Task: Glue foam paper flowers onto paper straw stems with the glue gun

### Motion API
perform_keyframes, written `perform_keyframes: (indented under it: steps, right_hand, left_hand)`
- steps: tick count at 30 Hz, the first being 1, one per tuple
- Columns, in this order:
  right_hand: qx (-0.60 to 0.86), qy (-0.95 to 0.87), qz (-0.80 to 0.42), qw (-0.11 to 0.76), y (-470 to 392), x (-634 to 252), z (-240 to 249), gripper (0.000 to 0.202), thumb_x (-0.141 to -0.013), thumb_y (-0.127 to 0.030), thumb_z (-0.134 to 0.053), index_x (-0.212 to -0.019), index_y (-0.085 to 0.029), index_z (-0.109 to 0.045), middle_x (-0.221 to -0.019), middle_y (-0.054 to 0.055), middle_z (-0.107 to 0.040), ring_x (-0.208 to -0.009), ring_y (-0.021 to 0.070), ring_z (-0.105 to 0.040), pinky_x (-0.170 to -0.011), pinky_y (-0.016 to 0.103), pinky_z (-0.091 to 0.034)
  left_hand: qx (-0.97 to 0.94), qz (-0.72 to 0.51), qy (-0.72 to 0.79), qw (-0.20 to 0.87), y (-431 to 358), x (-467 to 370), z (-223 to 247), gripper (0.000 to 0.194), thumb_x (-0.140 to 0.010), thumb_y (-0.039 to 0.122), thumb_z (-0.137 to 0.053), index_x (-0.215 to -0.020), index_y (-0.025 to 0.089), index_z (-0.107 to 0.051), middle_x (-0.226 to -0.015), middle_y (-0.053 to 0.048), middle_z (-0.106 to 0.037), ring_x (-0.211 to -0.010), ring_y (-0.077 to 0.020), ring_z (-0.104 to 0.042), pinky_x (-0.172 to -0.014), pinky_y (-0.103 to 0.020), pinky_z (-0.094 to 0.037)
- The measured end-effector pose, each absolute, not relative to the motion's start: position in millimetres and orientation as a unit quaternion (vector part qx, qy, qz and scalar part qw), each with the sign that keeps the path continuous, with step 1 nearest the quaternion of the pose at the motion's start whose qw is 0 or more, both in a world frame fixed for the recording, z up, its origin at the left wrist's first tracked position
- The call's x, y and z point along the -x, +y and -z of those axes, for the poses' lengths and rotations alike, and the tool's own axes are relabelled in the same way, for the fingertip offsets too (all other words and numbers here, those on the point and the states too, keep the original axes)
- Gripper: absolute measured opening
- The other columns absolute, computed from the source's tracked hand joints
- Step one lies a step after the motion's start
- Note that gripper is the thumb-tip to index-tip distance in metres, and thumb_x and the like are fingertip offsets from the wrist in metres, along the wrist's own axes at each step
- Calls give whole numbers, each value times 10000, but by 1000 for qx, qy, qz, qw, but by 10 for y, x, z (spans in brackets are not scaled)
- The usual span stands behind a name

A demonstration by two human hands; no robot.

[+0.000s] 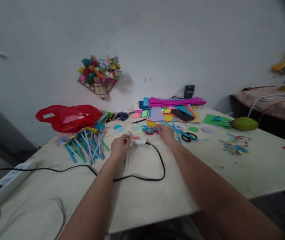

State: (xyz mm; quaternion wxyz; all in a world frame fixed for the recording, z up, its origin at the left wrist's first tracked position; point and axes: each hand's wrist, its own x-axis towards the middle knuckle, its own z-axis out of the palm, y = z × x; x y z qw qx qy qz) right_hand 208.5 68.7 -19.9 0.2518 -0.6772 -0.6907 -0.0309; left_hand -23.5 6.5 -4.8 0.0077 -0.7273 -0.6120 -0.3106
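My left hand (120, 147) is closed at the nozzle end of a white glue gun (139, 142) lying on the table; its fingertips are pinched, and what they hold is too small to make out. A thin glue stick (127, 160) lies below those fingers. My right hand (166, 133) reaches to the paper flowers, its fingertips at the edge of a dark red and teal flower (149, 130); whether they grip it is unclear. Just above is a yellow flower piece (151, 123). Blue strips (177, 132) and black-handled scissors (189, 137) lie beside my right hand.
Colored strips (90, 146) and a red plastic bag (70, 117) are at the left. Foam sheets (177, 102) are stacked at the back. A black cord (142, 179) loops across the front from a power strip (12, 180). Paper scraps (235, 145) lie right, near a green pouch (244, 123).
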Motion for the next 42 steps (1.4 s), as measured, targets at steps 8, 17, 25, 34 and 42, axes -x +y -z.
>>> perform_keyframes:
  steps: [8,17,25,34,42]
  right_hand:
    - [660,-696,16,282,686,-2048,213,385,-846,-337,-357,-1214,-280,-458,-1060,38,-604,-913,196,-550,-705,273,-390]
    - [647,-733,-16,210,696,-2059,231,493,-743,-397,-497,-1220,-281,-451,-1129,44,-567,-982,221,-521,-784,310,-385]
    - [645,-731,34,222,638,-2037,159,380,-843,-370,-327,-1091,-203,-562,-1039,80,-604,-967,213,-523,-788,306,-375]
    - [807,-554,36,200,673,-2424,-23,317,-749,-171,-441,-1034,-133,-575,-1004,164,-585,-953,261,-540,-746,351,-417]
    - [822,-552,-17,140,624,-2596,-95,296,-701,-144,-493,-965,-102,-621,-992,177,-603,-953,284,-553,-734,369,-436]
  left_hand:
    - [725,299,-620,3,50,222,25,269,-786,385,-412,-859,218,-610,-640,-13,-629,-602,-138,-544,-533,-222,-303]
    - [730,293,-618,4,37,208,9,256,-791,365,-411,-862,213,-605,-639,-12,-629,-612,-134,-545,-542,-219,-299]
    - [729,283,-623,16,54,212,19,265,-790,382,-412,-866,221,-609,-673,-12,-637,-628,-133,-550,-550,-221,-296]
    - [731,277,-623,18,46,207,1,276,-792,383,-409,-890,222,-611,-694,-18,-648,-647,-149,-565,-553,-229,-304]
    - [733,275,-622,19,41,205,5,273,-797,383,-405,-886,229,-613,-689,-14,-646,-642,-145,-560,-533,-226,-282]
